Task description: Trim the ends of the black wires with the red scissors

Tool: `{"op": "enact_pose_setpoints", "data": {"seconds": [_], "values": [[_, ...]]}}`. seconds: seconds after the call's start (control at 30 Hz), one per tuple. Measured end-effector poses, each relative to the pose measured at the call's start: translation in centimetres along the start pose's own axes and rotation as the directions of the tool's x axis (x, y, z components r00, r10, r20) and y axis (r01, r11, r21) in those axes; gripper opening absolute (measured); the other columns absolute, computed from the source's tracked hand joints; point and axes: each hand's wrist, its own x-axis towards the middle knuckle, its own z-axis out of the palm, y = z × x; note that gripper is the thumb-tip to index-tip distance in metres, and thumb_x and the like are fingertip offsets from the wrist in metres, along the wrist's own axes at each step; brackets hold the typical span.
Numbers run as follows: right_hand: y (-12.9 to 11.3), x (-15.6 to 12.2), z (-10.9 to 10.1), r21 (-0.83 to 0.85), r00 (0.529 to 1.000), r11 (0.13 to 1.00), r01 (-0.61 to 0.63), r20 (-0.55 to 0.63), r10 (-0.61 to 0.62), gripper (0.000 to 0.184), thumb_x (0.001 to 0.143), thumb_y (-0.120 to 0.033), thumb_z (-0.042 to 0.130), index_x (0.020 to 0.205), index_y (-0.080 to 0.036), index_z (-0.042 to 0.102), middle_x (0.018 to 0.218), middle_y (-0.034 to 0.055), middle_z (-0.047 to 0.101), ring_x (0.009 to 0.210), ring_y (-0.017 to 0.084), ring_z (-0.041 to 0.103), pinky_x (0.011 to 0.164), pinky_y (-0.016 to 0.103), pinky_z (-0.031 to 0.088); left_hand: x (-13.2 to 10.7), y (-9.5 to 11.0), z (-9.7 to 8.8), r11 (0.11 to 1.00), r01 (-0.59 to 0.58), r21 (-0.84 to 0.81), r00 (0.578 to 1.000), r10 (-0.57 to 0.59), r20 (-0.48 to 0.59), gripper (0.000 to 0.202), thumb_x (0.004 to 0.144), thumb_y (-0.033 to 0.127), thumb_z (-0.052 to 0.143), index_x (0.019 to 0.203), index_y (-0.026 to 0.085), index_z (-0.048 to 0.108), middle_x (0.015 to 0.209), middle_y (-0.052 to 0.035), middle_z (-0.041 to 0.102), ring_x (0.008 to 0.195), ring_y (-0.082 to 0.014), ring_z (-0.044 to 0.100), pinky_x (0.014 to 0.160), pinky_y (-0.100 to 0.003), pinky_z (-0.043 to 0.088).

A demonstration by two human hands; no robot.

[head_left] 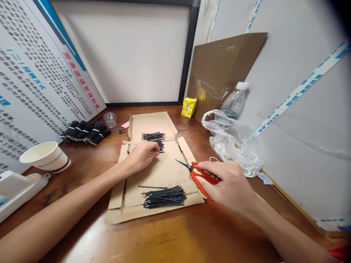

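Two-handed, working over a flattened cardboard sheet (161, 171) lying on the wooden tabletop (164, 237).

Nearest, gripping orange scissors (199, 173) in the right hand (230, 186), fingers clamped round the handles. Blades nearly closed and pointing left and away, likely keeping the tips clear of the other hand.

Just left of that, keeping a near pile (164, 197) of short black wires lined up at the cardboard's front edge, seemingly held apart from the rest.

Farther up, reaching with the left hand (142, 155) to a far pile (153, 137) of the same wires by the cardboard's fold. Fingers curled together and pinching at a few strands; how many, impossible to tell.

Using the cardboard as a mat, probably catching the small dark scraps dotted over it.

Beyond, on the left:
- storing banded bundles (85, 132) of wires by the wall poster, beside a small clear cup (110, 118)
- standing a paper cup (45, 156) and a white device (16, 190) off to the side, out of the working space

On the right, leaving a crumpled plastic bag (233, 142) with a bottle (235, 100) behind it. Farthest back, standing a yellow carton (189, 107) beside a brown board (219, 73) propped against the wall.
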Motion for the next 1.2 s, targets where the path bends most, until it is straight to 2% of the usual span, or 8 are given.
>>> {"op": "enact_pose_setpoints", "data": {"seconds": [0.2, 0.43, 0.67, 0.73, 0.8, 0.97, 1.07, 1.2], "values": [[0.1, -0.1, 0.0, -0.022, 0.999, 0.999, 0.024, -0.024, -0.025, 0.015, 0.083, -0.022, 0.057, 0.073, -0.016, 0.066, 0.057, 0.0000, 0.065, 0.043, 0.009, 0.052, 0.046, 0.024, 0.033, 0.5, -0.8, 1.3, 0.996, -0.019, 0.092, 1.000, 0.021, -0.021, 0.011, 0.082, 0.014, 0.057, 0.074, 0.015, 0.064, 0.079, -0.0046, 0.064, 0.074, -0.0165, 0.055, 0.071, -0.028, 0.039], [0.0, -0.1, 0.1, 0.001, 1.000, 1.000, 0.014, -0.014, -0.013, 0.014, 0.083, -0.022, 0.056, 0.072, -0.018, 0.065, 0.061, 0.0004, 0.068, 0.045, 0.009, 0.055, 0.046, 0.022, 0.036, 0.6, -0.8, 1.6, 0.998, -0.047, 0.046, 0.998, 0.049, -0.045, 0.011, 0.080, 0.008, 0.055, 0.074, 0.014, 0.062, 0.078, -0.0045, 0.062, 0.073, -0.0158, 0.053, 0.070, -0.028, 0.038], [0.1, -0.2, 0.2, 0.010, 1.000, 1.000, 0.019, 0.009, -0.019, 0.013, 0.084, -0.022, 0.056, 0.079, -0.016, 0.067, 0.052, -0.0025, 0.061, 0.042, 0.008, 0.049, 0.045, 0.022, 0.033, 0.5, 0.0, 1.2, 0.998, -0.064, 0.017, 0.997, 0.064, -0.043, 0.014, 0.080, 0.007, 0.052, 0.075, 0.014, 0.063, 0.076, -0.0040, 0.063, 0.070, -0.0145, 0.053, 0.067, -0.027, 0.038], [0.2, -0.3, 0.2, 0.008, 1.000, 1.000, 0.020, 0.000, -0.020, 0.012, 0.084, -0.021, 0.056, 0.079, -0.016, 0.066, 0.054, -0.0021, 0.062, 0.043, 0.008, 0.050, 0.045, 0.022, 0.033, 0.1, 1.1, 0.4, 0.998, -0.059, -0.028, 0.998, 0.060, 0.008, 0.014, 0.080, 0.007, 0.052, 0.078, 0.014, 0.064, 0.077, -0.0042, 0.065, 0.072, -0.0145, 0.055, 0.068, -0.026, 0.039], [0.2, -0.3, 0.2, -0.004, 1.000, 1.000, 0.019, 0.004, -0.019, 0.013, 0.084, -0.021, 0.057, 0.077, -0.016, 0.066, 0.054, -0.0019, 0.062, 0.043, 0.008, 0.049, 0.046, 0.023, 0.033, -0.6, 2.4, -0.7, 0.995, -0.039, -0.095, 0.990, 0.052, 0.134, 0.014, 0.081, 0.008, 0.053, 0.080, 0.014, 0.065, 0.078, -0.0035, 0.066, 0.070, -0.0139, 0.056, 0.066, -0.025, 0.040], [0.1, -0.1, 0.2, -0.025, 1.000, 1.000, 0.020, 0.016, -0.019, 0.010, 0.083, -0.020, 0.057, 0.080, -0.016, 0.066, 0.053, -0.0031, 0.060, 0.044, 0.009, 0.049, 0.048, 0.024, 0.033, -2.7, 5.4, -2.2, 0.984, -0.031, -0.175, 0.865, 0.114, 0.489, 0.009, 0.081, 0.015, 0.059, 0.080, 0.016, 0.067, 0.076, -0.0027, 0.064, 0.067, -0.0147, 0.055, 0.061, -0.025, 0.039], [0.0, 0.0, 0.1, -0.008, 1.000, 1.000, 0.016, 0.015, -0.016, 0.011, 0.083, -0.020, 0.057, 0.078, -0.016, 0.065, 0.056, -0.0026, 0.061, 0.045, 0.008, 0.050, 0.047, 0.023, 0.033, -3.4, 6.0, -2.0, 0.987, -0.004, -0.163, 0.830, 0.094, 0.550, 0.006, 0.082, 0.018, 0.060, 0.081, 0.017, 0.066, 0.078, -0.0029, 0.063, 0.067, -0.0153, 0.055, 0.058, -0.025, 0.037], [0.0, 0.0, 0.0, -0.012, 1.000, 1.000, 0.023, 0.004, -0.023, 0.012, 0.083, -0.021, 0.057, 0.077, -0.015, 0.065, 0.054, -0.0025, 0.060, 0.043, 0.008, 0.047, 0.047, 0.023, 0.033, -3.6, 6.3, -1.8, 0.991, -0.006, -0.136, 0.847, 0.077, 0.526, 0.010, 0.087, 0.023, 0.058, 0.082, 0.017, 0.065, 0.082, -0.0037, 0.063, 0.071, -0.0166, 0.056, 0.059, -0.026, 0.036]]}}
